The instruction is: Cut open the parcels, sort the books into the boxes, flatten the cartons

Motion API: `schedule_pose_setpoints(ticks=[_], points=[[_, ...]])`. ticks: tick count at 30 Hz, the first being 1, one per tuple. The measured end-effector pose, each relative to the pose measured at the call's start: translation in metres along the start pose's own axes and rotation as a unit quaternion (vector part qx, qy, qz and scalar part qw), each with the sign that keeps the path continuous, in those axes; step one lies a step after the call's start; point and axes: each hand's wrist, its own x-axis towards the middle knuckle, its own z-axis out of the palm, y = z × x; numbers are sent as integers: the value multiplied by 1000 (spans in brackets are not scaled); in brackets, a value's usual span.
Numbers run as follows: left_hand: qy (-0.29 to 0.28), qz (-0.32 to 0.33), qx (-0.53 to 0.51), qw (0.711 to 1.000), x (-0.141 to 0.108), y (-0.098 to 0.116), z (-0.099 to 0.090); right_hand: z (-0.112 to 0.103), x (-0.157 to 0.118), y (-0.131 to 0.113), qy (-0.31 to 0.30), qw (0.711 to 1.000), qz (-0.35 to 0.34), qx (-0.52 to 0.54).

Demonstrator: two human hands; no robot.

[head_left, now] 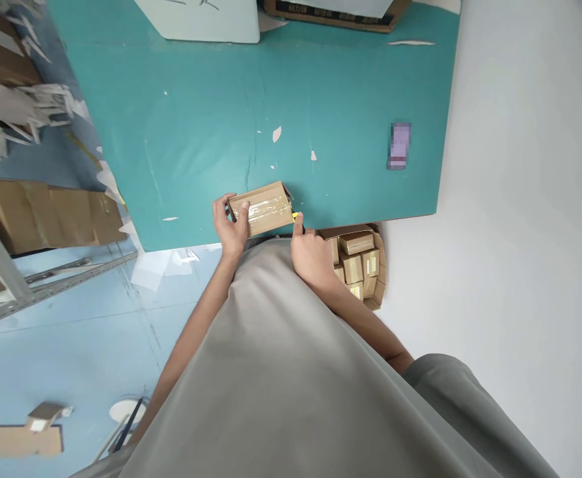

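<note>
Box (265, 211): small and brown, clear tape over its upper face, at the near edge of the green table (196, 133); whether it rests there or is lifted, I cannot tell.
Hidden parts: the underside is out of sight, and the left hand covers some of the left end.
Long axis: left to right, the right end angled slightly away from the person; a small flap juts out at that end.
Left hand (231, 224): grasping the box's left end, thumb on the upper face.
Right hand (314, 255): curled around a yellow and dark tool (296, 216), index finger stretched forward, at the box's near right corner; most of the tool is covered, and contact is unclear.
Arms: the 2 forearms reach inward from either side of the grey shirt (281, 372).
Carton (383, 269): beside the near table edge, holding small boxes, partly hidden by the right arm.
Purple item (399, 146): blurred, on the table's right side.
White panel (211, 20): cut off at the top.
</note>
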Motion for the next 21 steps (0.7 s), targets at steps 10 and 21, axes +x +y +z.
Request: schedule_pose_setpoints(ticks=[10, 21], points=[[25, -3, 3, 1000, -4, 0, 4, 16, -1, 17, -24, 999, -11, 30], [47, -79, -68, 993, 3, -20, -4, 65, 121, 109, 269, 937, 99, 201]])
